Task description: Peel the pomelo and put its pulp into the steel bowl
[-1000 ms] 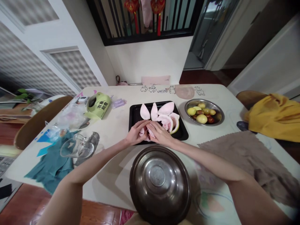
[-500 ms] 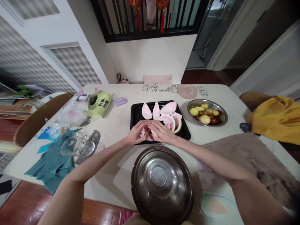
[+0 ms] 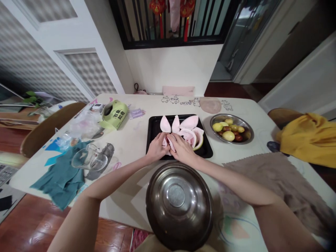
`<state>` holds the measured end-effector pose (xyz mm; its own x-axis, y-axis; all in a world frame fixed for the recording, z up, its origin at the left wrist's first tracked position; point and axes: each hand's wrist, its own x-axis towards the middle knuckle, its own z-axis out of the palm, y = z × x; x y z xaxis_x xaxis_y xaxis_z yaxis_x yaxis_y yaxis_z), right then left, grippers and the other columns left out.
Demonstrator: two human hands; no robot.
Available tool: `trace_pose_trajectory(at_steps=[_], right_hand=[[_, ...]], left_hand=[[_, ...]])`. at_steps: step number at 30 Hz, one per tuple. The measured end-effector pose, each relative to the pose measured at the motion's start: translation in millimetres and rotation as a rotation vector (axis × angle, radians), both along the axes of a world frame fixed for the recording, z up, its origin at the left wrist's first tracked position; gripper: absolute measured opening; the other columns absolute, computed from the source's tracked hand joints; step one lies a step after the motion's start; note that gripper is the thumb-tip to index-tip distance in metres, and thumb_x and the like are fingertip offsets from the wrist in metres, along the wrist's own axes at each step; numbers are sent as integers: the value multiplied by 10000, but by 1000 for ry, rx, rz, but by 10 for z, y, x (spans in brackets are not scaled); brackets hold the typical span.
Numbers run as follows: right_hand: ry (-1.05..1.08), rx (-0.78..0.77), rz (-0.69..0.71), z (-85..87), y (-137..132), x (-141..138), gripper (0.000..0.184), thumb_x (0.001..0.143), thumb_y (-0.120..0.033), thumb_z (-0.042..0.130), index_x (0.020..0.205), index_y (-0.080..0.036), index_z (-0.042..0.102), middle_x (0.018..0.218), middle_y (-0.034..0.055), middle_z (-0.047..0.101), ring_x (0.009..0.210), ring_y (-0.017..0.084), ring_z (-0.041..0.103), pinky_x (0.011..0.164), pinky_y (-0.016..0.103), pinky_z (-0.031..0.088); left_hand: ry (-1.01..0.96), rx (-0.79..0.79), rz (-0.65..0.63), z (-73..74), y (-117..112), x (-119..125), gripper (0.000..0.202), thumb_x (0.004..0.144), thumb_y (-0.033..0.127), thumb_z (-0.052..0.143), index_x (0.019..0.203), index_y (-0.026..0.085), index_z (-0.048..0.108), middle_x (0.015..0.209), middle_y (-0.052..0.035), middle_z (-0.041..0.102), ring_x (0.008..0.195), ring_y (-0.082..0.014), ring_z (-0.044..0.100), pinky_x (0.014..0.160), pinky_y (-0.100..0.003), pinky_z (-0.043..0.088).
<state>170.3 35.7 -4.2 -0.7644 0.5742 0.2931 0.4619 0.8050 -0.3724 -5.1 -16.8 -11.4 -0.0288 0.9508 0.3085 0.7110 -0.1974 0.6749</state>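
My left hand (image 3: 157, 147) and my right hand (image 3: 181, 147) are closed around a peeled pomelo (image 3: 168, 140) over the front of a black baking tray (image 3: 154, 122). Pinkish-red flesh and pale membrane show between the fingers; the rest of the fruit is covered by my hands. Behind them on the tray lie several pieces of thick pomelo peel (image 3: 189, 122), white-pink inside, some with a green-yellow outer edge. Close in front of the tray, an upturned steel bowl (image 3: 178, 210) sits near my body.
At right stands a steel bowl (image 3: 248, 136) of yellow and reddish-brown fruit, beside a brown cloth (image 3: 273, 182). Leftward are a green printed package (image 3: 118, 115), clear plastic bags (image 3: 84, 124), a glass pitcher (image 3: 89, 157) and a teal cloth (image 3: 60, 178). Yellow fabric (image 3: 309, 140) covers a chair.
My fingers have shifted on the pomelo, and the left hand is turned more inward. The view has tilted slightly; the tray, peels and bowls stay in place on the table.
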Motion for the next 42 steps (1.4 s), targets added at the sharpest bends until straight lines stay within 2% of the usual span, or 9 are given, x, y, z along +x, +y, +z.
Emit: trace_pose_trajectory(at_steps=[7, 12, 23, 30, 34, 38, 42], right_hand=[[50, 99, 110, -147, 144, 20, 535, 941, -187, 507, 1470, -132, 454, 1466, 220, 507, 1367, 361, 495, 1099, 554, 523], [70, 107, 154, -248, 248, 76, 532, 960, -216, 502, 1484, -143, 445, 1473, 215, 514, 1387, 353, 498, 1119, 572, 509], [179, 69, 234, -299, 390, 129, 527, 976, -227, 505, 1496, -201, 423, 1458, 185, 532, 1361, 322, 540, 1105, 562, 529], [188, 63, 280, -333, 454, 171, 509, 1007, -282, 492, 1505, -218, 409, 1461, 177, 524, 1377, 313, 520, 1125, 553, 508], [198, 25, 314, -328, 502, 245, 507, 1027, -318, 491, 1517, -227, 399, 1478, 176, 513, 1388, 302, 511, 1136, 535, 494], [225, -62, 341, -310, 551, 323, 505, 1052, -392, 469, 1527, -244, 384, 1490, 171, 512, 1418, 294, 488, 1155, 523, 470], [247, -136, 365, -285, 589, 373, 509, 1065, -435, 439, 1531, -249, 350, 1517, 170, 492, 1443, 286, 465, 1194, 529, 424]], left_hand=[[18, 103, -148, 4, 15, -93, 426, 850, 199, 569, 1275, 193, 546, 1243, -121, 653, 1177, -273, 644, 1065, -412, 512], [15, 117, -228, 37, 46, -155, 412, 868, 206, 580, 1280, 184, 563, 1255, -130, 657, 1182, -271, 649, 1074, -414, 517], [-20, 176, -323, 6, 113, -282, 434, 854, 171, 600, 1288, 181, 586, 1244, -126, 678, 1174, -261, 663, 1058, -408, 533], [-26, 212, -423, -83, 173, -404, 481, 858, 171, 608, 1337, 183, 559, 1295, -146, 661, 1233, -275, 647, 1096, -443, 521], [-43, 173, -522, -77, 249, -514, 485, 894, 195, 608, 1375, 186, 544, 1354, -161, 639, 1273, -283, 637, 1124, -456, 507], [-80, 84, -614, 12, 322, -602, 475, 933, 277, 639, 1393, 195, 552, 1366, -164, 643, 1300, -299, 632, 1141, -458, 498], [-83, -14, -656, 85, 324, -686, 568, 957, 346, 649, 1485, 209, 491, 1447, -163, 601, 1342, -310, 607, 1152, -449, 487]])
